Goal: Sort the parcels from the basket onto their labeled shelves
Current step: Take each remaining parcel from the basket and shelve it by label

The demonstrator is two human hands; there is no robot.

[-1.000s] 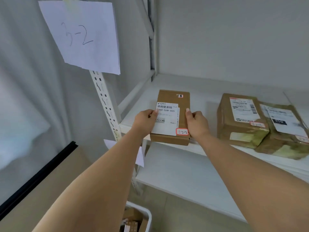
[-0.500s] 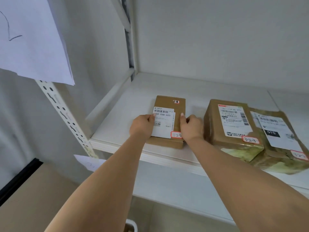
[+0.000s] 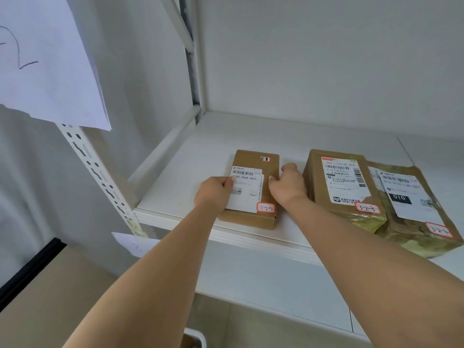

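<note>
White shelf [image 3: 190, 177] of a slotted metal rack, head view: the flat cardboard box [image 3: 253, 189] has been pushed farther in from the front edge than half a second earlier. It is gripped at its left edge by the left hand [image 3: 213, 194], thumb on top; the right hand [image 3: 288, 184] is curled against its right edge. "3-2-2" is handwritten on the box's red-bordered sticker [image 3: 266, 208].

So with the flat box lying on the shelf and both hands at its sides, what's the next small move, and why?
Probably let go and draw both hands back. The flat box already lies flat on the shelf, left of the two taped parcels, its red-edged sticker facing the front edge. The left hand and right hand only grip its sides.
</note>
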